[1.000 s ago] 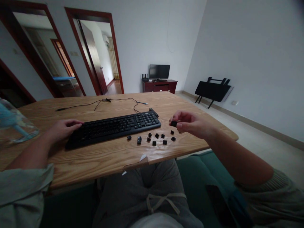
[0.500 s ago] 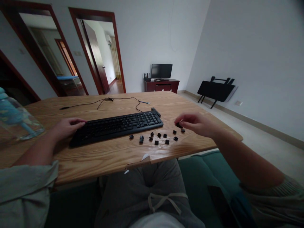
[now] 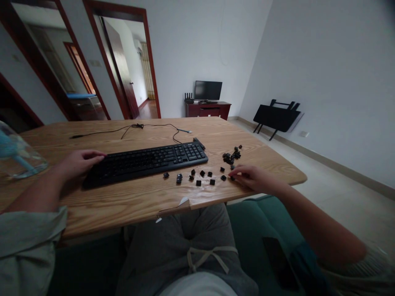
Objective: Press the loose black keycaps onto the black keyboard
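A black keyboard (image 3: 148, 162) lies at a slant on the wooden table. My left hand (image 3: 77, 164) is at its left end, thumb and fingers closed on the edge. Below the keyboard's right half, several loose black keycaps (image 3: 198, 183) are scattered. Beyond them, at the right, is a small pile of keycaps (image 3: 231, 157). My right hand (image 3: 251, 177) is low over the table to the right of the scattered ones, its fingertips pinched at a dark keycap (image 3: 232, 178) that they partly cover.
A black cable (image 3: 137, 126) runs across the table behind the keyboard. A clear bottle with a blue inside (image 3: 21, 158) stands at the far left. Torn edging (image 3: 183, 201) sticks up at the table's front edge. A dark phone-like slab (image 3: 279, 261) lies on the green seat.
My right hand has moved from the far pile toward the near table edge, uncovering the piled keycaps. My left hand stays at the keyboard's left end. The view has shifted slightly.
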`<move>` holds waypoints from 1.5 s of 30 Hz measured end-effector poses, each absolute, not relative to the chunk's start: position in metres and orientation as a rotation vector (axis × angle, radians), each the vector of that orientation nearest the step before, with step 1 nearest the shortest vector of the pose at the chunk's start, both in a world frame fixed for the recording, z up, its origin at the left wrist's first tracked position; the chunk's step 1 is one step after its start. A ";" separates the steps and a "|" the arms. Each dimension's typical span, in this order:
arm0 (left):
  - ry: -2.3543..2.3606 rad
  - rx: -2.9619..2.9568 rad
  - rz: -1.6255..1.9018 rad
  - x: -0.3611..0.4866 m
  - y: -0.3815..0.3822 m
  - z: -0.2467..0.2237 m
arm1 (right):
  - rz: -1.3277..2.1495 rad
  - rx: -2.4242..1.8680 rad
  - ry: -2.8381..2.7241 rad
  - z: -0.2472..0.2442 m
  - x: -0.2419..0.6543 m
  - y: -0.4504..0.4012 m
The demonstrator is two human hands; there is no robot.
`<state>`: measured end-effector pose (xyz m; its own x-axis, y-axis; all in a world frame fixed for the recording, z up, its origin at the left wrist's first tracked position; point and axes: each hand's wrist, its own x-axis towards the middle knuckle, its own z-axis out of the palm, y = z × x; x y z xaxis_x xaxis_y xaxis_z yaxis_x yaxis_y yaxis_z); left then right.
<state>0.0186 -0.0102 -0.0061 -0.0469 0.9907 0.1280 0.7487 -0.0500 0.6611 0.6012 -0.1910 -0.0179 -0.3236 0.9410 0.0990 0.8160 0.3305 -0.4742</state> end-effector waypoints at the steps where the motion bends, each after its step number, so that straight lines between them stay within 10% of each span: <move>1: 1.838 1.830 0.835 0.019 -0.011 -0.006 | 0.463 -1.576 -2.240 -0.017 0.596 -0.187; 45: 1.836 1.919 0.827 0.014 -0.008 -0.007 | 0.254 -2.033 -2.337 0.020 0.557 -0.112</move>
<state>0.0136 -0.0079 -0.0067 -0.0143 0.9862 0.1649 0.7768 -0.0929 0.6229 0.5570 -0.1123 0.0198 -0.1439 0.9862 -0.0814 0.9807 0.1312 -0.1447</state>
